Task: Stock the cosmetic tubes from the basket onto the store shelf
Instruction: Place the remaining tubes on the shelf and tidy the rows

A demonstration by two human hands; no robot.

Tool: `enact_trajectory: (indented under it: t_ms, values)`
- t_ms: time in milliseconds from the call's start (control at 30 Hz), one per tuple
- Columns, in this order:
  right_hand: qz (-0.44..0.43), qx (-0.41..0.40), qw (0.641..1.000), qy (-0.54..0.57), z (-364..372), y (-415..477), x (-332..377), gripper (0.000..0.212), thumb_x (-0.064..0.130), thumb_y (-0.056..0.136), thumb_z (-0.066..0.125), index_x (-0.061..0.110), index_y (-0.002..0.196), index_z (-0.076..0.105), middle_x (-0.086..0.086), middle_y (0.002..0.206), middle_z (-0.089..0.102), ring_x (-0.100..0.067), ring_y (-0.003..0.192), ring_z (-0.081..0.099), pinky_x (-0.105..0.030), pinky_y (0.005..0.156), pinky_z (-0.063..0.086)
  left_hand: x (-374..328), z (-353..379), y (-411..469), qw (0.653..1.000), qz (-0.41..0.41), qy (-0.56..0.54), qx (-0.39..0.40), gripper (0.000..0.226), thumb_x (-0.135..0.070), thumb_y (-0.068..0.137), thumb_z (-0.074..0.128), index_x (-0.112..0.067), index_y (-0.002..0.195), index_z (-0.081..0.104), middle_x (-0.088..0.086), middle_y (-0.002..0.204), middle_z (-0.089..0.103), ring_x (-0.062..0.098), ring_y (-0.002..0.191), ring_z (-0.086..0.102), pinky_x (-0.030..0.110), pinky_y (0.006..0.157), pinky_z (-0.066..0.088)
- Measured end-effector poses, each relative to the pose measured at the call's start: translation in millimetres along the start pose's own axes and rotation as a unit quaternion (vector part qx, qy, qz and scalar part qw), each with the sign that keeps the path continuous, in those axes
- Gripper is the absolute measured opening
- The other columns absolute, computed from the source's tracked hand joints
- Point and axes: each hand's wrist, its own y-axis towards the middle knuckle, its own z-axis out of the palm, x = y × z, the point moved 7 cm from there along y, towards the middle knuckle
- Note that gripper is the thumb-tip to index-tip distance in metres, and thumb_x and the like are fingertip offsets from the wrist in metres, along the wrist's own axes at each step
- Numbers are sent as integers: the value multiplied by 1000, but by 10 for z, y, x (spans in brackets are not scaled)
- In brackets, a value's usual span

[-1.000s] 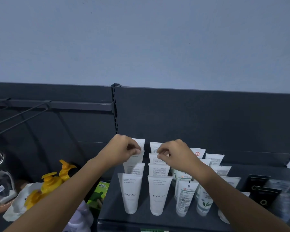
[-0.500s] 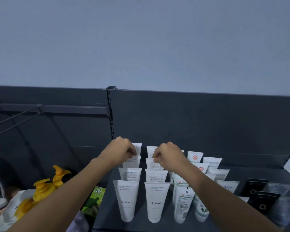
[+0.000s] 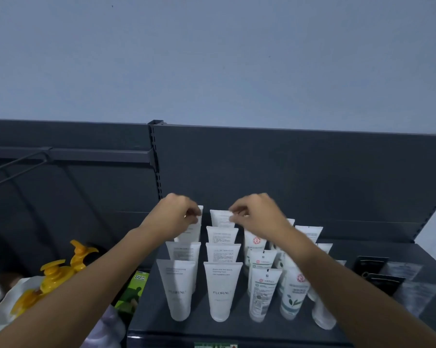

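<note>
Several white cosmetic tubes stand cap-down in rows on the dark grey shelf (image 3: 146, 310). Two tubes marked FLORAL, one (image 3: 178, 290) beside the other (image 3: 222, 290), head the two left columns. My left hand (image 3: 176, 216) pinches the top edge of the rear tube of the left column (image 3: 195, 228). My right hand (image 3: 258, 214) pinches the top edge of the rear tube of the second column (image 3: 220, 218). Tubes with green print (image 3: 262, 293) fill the columns to the right, partly hidden by my right forearm. No basket is in view.
Yellow pump bottles (image 3: 58, 272) and a green box (image 3: 134, 287) sit lower left, off the shelf. Black sachets (image 3: 372, 268) and clear packets (image 3: 412, 292) lie on the shelf's right side. A hook rail (image 3: 86, 155) juts from the dark back panel (image 3: 287, 177) at the left.
Both hands stay at the rear tubes of the two left columns, fingers still pinching the top edges. The view has shifted slightly, so the shelf sits further right in the frame.
</note>
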Motion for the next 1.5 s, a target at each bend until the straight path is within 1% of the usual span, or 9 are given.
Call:
enact_trajectory:
  t_ms: [167,367,567,667,867,1133,1267,1367,1500]
  values:
    - [25,-49,998,-4,-761,-412,-555,6,31,89,76,29,90,82,18,83,76,5,79,68,-17,78,54,-899,112,24,995,82,-60,17,12,-31,91,76,-27,102,80,-16,96,75,-3,85,67,18,84,54]
    - [8,37,999,-27,-685,-822,-1029,9,38,89,75,32,91,82,21,85,77,9,82,69,-20,82,57,-1623,509,24,989,129,-30,62,10,-31,92,72,-27,97,79,-14,93,74,2,83,65,28,79,57]
    - [-34,129,991,17,-299,-1112,-1156,28,52,78,80,29,95,81,18,89,77,9,85,69,-18,81,55,-1714,689,-135,982,119,-25,144,16,-43,85,78,-28,92,79,-17,87,73,0,81,64,23,75,55]
    - [-33,145,989,5,-181,-1118,-1221,30,51,77,83,28,96,81,15,92,77,8,85,68,-21,80,56,-1691,767,-193,980,107,1,169,16,-39,85,79,-27,96,80,-16,87,74,1,80,65,25,76,57]
    - [-54,158,986,-14,-183,-1073,-1223,24,48,79,82,29,93,81,16,94,77,4,86,65,-24,80,55,-1713,783,-200,984,87,1,156,13,-31,88,77,-24,99,81,-13,92,76,2,80,68,25,77,58]
    - [-71,163,984,-4,-200,-1066,-1195,28,55,77,78,31,92,79,20,87,75,6,86,66,-25,79,57,-1690,785,-173,982,77,-26,169,20,-41,87,77,-26,99,81,-15,91,76,0,83,67,23,78,57]
    - [-76,113,990,28,-565,-1047,-1238,18,48,85,76,32,89,82,23,83,76,9,83,68,-16,77,55,-1693,672,-29,990,60,-54,119,17,-43,89,75,-29,94,81,-16,87,76,-1,81,67,26,78,57]
    - [-45,41,998,13,-929,-1008,-1491,7,38,86,79,32,86,82,22,76,75,8,76,68,-15,72,54,-1811,625,102,994,74,-53,62,14,-38,91,74,-27,97,81,-15,90,75,-1,82,67,19,78,55]
    - [-17,65,997,-25,-921,-1013,-1773,9,37,83,81,31,90,81,20,78,75,10,76,68,-17,76,57,-2063,799,225,992,95,-35,70,16,-35,90,75,-27,103,81,-14,96,75,0,84,66,19,79,54]
